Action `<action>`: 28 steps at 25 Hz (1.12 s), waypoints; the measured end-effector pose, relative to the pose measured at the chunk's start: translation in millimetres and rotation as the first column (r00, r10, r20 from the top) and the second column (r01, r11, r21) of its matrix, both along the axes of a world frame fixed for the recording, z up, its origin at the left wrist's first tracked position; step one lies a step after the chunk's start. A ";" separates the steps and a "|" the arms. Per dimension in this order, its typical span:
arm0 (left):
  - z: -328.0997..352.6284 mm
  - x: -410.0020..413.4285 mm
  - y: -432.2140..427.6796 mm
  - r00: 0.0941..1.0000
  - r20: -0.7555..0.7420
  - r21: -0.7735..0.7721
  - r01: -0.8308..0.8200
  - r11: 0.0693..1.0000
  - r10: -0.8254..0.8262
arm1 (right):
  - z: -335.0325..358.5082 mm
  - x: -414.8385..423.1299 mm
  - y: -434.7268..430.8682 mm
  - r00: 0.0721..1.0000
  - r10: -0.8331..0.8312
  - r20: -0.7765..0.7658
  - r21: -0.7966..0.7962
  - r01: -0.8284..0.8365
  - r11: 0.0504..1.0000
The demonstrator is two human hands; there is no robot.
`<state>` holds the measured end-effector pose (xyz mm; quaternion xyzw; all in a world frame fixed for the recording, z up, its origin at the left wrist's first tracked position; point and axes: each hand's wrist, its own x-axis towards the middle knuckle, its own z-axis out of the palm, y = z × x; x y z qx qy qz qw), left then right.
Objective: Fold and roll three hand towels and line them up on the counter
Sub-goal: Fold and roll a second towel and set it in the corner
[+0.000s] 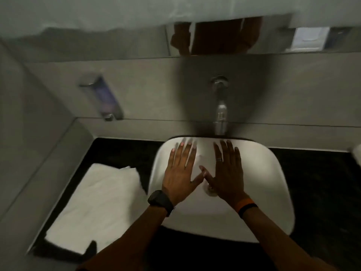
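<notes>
Far left, on the grey wall: a soap dispenser (101, 96), blurred. Below it, a stack of white towels (93, 208) lies flat on the dark counter (316, 182), left of the sink and just beside its rim; the top towel looks loosely folded, with one edge rumpled at the far end. How many towels are in the stack cannot be told.

Centre: white sink (273, 178), drain partly hidden under the thumbs. Both hands hover over the basin, palms down. Left hand (180, 173) flat and spread, grasping nothing, black watch (160, 201) on the wrist. Right hand (227, 173) likewise spread and empty, a ring on one finger, an orange and black band (246, 208) on the wrist. The two thumb tips meet or nearly meet over the drain.

Far centre: metal tap (220, 114) on the wall, spout over the far rim of the sink.

Far right edge: a white object (357, 155) on the counter, cut off by the frame.
</notes>
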<state>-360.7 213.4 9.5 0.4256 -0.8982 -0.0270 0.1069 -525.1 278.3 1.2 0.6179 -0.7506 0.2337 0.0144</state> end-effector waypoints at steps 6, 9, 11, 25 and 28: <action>-10.3 218.6 -38.2 0.979 -0.065 0.131 -0.182 0.974 0.192 | -12.1 213.2 -57.4 0.989 0.113 0.097 0.043 -0.118 0.992; -31.3 297.5 -43.2 0.928 -0.097 0.262 -0.325 0.909 0.360 | -25.1 294.4 -71.7 0.969 0.147 0.200 0.066 -0.163 0.984; -52.0 329.5 -38.7 0.830 -0.130 0.449 -0.438 0.779 0.542 | -39.2 329.8 -73.6 0.947 0.126 0.296 0.140 -0.173 0.975; -78.4 321.7 1.2 0.584 -0.386 0.733 -0.276 0.622 0.714 | -52.0 349.1 -66.2 0.715 -0.254 0.651 0.444 -0.088 0.892; -52.1 319.5 3.8 0.621 -0.443 0.709 -0.199 0.677 0.647 | -18.3 336.5 -51.3 0.661 -0.116 0.741 0.260 -0.122 0.958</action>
